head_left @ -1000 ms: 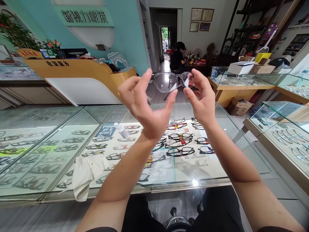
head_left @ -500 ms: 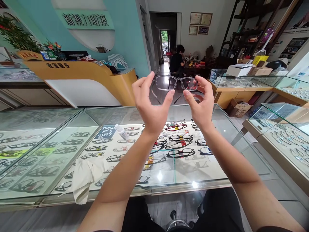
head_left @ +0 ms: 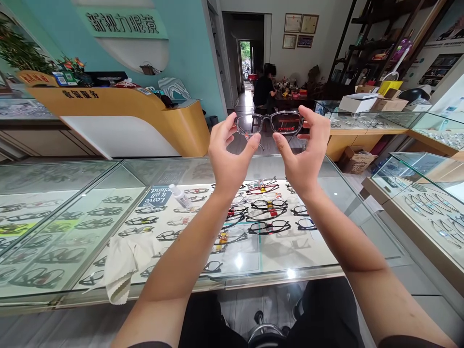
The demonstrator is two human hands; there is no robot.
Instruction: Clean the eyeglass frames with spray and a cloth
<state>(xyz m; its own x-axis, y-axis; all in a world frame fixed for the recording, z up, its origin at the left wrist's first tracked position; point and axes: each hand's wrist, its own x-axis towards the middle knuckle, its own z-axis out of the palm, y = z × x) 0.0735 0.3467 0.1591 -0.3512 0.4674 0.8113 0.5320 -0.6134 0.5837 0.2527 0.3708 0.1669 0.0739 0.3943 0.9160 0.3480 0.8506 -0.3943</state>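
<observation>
A pair of eyeglasses (head_left: 267, 117) with a thin, partly clear frame is raised in front of me, above the glass display case (head_left: 304, 258). My left hand (head_left: 232, 154) is closed with thumb and fingers around its left rim and hinge. At the other end, my right hand (head_left: 306, 154) pinches the right rim the same way. Red lettering shows on the right lens. The temples point away and are partly hidden behind the hands. Below, a pale cleaning cloth (head_left: 125, 261) drapes over the case's front edge, and a small white bottle (head_left: 179, 195) stands on the glass.
Rows of eyeglass frames (head_left: 270, 227) lie inside the case under the glass. More display cases (head_left: 427, 193) stand to the right, with cardboard boxes (head_left: 357, 159) nearby. Behind are a yellow-and-white counter (head_left: 181, 125) and a person (head_left: 263, 89) seated at a cluttered table.
Both hands have shifted slightly right with the eyeglasses. The frame has turned and its right side sits higher, so the red lettering on the right lens reads more clearly.
</observation>
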